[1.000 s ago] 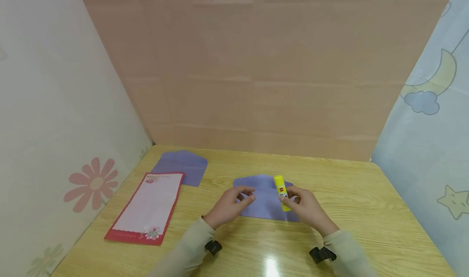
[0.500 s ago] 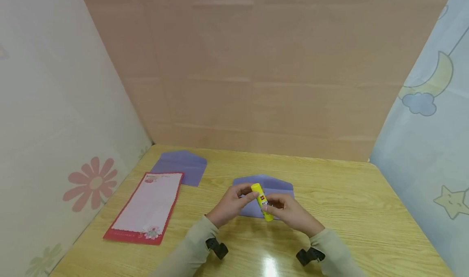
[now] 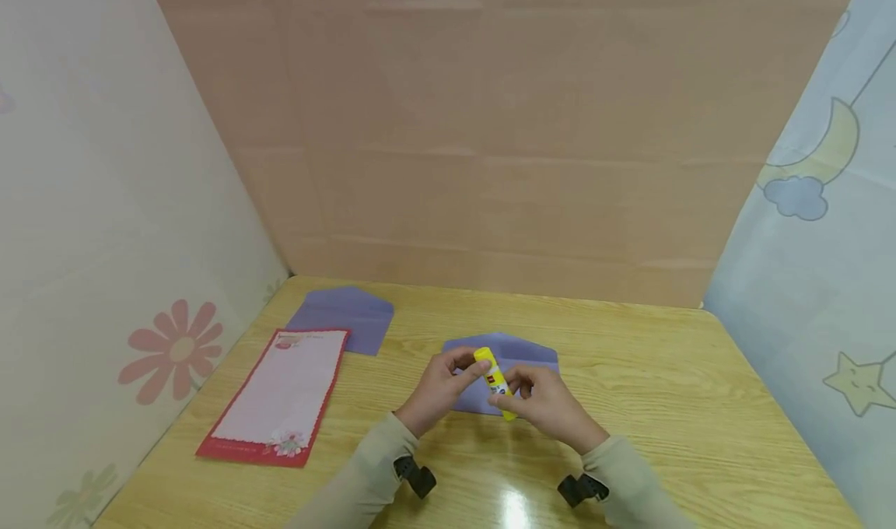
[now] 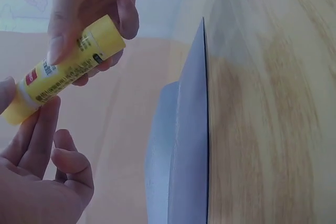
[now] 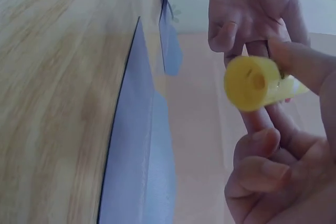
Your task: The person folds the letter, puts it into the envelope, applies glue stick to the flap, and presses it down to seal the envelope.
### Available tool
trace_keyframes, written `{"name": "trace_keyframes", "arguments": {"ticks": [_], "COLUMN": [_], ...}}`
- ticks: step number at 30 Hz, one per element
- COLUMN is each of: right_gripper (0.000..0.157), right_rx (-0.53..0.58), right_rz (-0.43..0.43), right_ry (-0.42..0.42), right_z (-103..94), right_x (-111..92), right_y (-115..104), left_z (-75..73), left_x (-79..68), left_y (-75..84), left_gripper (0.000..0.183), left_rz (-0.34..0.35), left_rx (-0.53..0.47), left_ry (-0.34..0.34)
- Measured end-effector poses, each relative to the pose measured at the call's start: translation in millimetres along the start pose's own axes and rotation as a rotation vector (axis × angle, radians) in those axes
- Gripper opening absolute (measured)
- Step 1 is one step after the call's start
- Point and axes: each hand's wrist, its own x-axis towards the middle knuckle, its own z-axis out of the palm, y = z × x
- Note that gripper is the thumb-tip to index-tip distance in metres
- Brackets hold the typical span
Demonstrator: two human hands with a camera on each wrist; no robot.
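A yellow glue stick is held tilted between both hands, above a purple envelope whose flap lies open, pointing away. My left hand pinches the capped upper end between thumb and fingers. Around the lower body of the stick, my right hand grips with thumb and fingers. In the left wrist view the glue stick has its printed label showing and its cap on. The right wrist view shows the round bottom end of the glue stick, with the envelope flat on the table beyond.
To the left lies a red-bordered sheet of letter paper with a flower print. It overlaps a second purple envelope behind it. The wooden table ends at a brown backdrop, with patterned sheets at both sides.
My right hand has brought the glue stick leftward to my left hand, and it has tilted. My left fingers, formerly holding nothing, now pinch its upper end. The envelopes and letter paper stay put.
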Motion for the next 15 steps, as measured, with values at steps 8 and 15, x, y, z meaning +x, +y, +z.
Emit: {"name": "trace_keyframes", "arguments": {"ticks": [8, 15], "right_gripper": [0.036, 0.022], "right_rx": [-0.036, -0.049], "right_rz": [0.024, 0.067], "right_ry": [0.103, 0.159], "right_z": [7.6, 9.2], "right_x": [1, 4], "right_y": [6, 11], "left_z": [-7.4, -26.3], "left_x": [3.5, -4.4], "left_y": [-4.0, -10.7], "left_gripper": [0.030, 0.034], "left_rz": [-0.043, -0.062], "left_rx": [0.046, 0.163], "left_ry": [0.145, 0.223]}}
